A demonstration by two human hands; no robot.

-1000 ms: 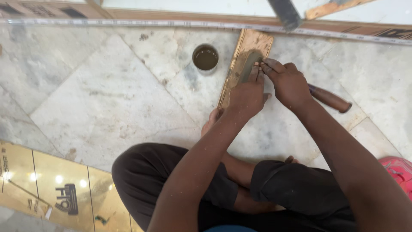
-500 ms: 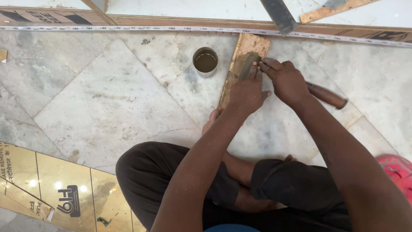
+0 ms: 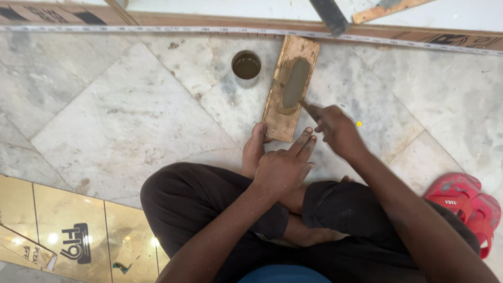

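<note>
Wooden board (image 3: 290,89) lies on the marble floor (image 3: 131,115), a grey sharpening stone (image 3: 295,84) on top. Our right hand (image 3: 336,131) is fisted around a chisel (image 3: 311,109), tip at the stone's near end. Left hand (image 3: 283,166) hovers loose below the board, two fingers extended, empty. Small tin (image 3: 246,67) just left of the board.

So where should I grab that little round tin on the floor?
Grip the small round tin around its outer wall, coming down from above with fingers on opposite sides. It stands upright and open, with brownish liquid inside, so keep it level. Its left side is free; the wooden board sits close on its right.
</note>
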